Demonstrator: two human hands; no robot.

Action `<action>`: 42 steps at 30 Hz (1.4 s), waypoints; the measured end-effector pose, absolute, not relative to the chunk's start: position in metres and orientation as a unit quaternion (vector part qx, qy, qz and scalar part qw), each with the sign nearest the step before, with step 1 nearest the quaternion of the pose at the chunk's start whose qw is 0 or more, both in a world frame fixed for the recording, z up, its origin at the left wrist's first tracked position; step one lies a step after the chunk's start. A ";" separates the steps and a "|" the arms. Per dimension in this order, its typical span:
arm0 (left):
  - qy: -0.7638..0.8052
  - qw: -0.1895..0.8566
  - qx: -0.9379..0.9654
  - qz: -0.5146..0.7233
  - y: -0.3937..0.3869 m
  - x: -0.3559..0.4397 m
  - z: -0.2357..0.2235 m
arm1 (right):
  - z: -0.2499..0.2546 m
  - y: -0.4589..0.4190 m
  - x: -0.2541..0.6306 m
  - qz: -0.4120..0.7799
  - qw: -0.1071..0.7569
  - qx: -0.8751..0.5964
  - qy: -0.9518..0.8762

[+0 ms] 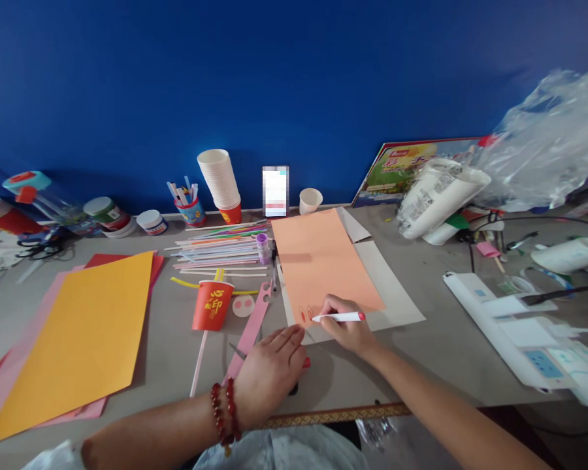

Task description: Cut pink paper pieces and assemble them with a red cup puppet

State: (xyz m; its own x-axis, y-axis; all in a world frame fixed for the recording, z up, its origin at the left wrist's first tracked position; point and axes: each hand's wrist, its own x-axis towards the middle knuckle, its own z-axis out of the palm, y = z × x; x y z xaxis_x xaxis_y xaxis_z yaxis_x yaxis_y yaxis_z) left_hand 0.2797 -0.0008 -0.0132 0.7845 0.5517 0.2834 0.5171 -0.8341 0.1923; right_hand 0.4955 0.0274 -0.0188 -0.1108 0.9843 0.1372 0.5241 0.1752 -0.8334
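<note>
My right hand (pixel 347 324) grips a white marker pen (pixel 340 317) with a red end, its tip at the lower left of an orange sheet of paper (pixel 323 261). Two red oval outlines (pixel 306 314) are drawn there, the left one with a filled centre. My left hand (pixel 277 356) lies flat, palm down, fingers stretched out at the sheet's lower-left corner. Partly under it are scissors (pixel 238 351), with a blade showing, and a red object (pixel 306 362) I cannot make out. A pink paper strip (pixel 249 333) runs up from beside this hand. White paper (pixel 394 287) lies beneath the orange sheet.
Left of my hands lie a red paper cup (pixel 213 305) with straws, a pale disc (pixel 243 306) with pink dots, and coloured sheets (pixel 88 326). Behind stand straws (pixel 220 250), a glue stick (pixel 262 249), stacked cups (pixel 219 179) and a phone (pixel 276 191). A power strip (pixel 504 333) lies right.
</note>
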 end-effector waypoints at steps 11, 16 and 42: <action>0.280 0.041 0.943 0.174 0.000 0.280 -0.014 | -0.020 0.027 0.496 0.321 0.365 -0.553 -0.677; 0.279 0.043 0.943 0.174 0.000 0.280 -0.012 | -0.021 0.027 0.497 0.316 0.371 -0.557 -0.672; 0.281 0.043 0.942 0.177 0.000 0.280 -0.013 | -0.019 0.028 0.495 0.307 0.360 -0.561 -0.679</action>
State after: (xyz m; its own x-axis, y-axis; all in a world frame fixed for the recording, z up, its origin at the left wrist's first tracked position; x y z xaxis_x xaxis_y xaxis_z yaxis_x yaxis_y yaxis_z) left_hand 0.2803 -0.0001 -0.0134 0.7799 0.5446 0.3087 0.5141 -0.8385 0.1806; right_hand 0.4955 0.0283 -0.0194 -0.1117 0.9832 0.1445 0.5417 0.1822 -0.8206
